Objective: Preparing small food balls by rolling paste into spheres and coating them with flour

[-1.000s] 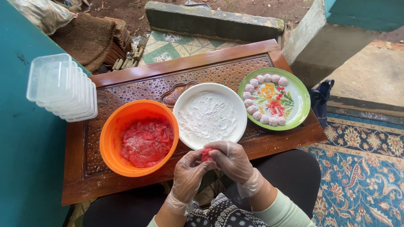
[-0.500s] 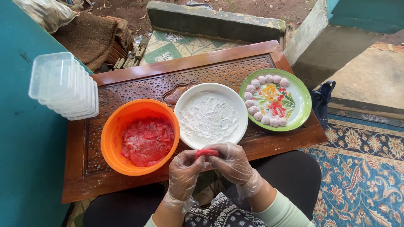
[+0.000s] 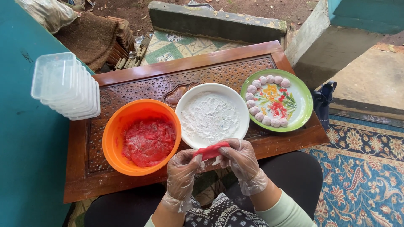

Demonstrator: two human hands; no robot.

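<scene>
Just above the lap, the left hand (image 3: 182, 170) and right hand (image 3: 240, 159), both in clear gloves, pinch a flattened red piece of dough (image 3: 210, 151) between closed fingertips, at the near edge of the carved wooden table (image 3: 84, 168). Beyond, an orange bowl (image 3: 113, 138) holds red mixture, a white plate (image 3: 242, 113) holds white flour, and a green plate (image 3: 305, 105) carries pale floured balls (image 3: 257, 117) along its rim. Stacked clear plastic containers (image 3: 65, 86) sit far left.

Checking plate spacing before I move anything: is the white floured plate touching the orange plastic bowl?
Touching. The head view shows the white floured plate rim meeting the orange plastic bowl rim with no gap.
</scene>
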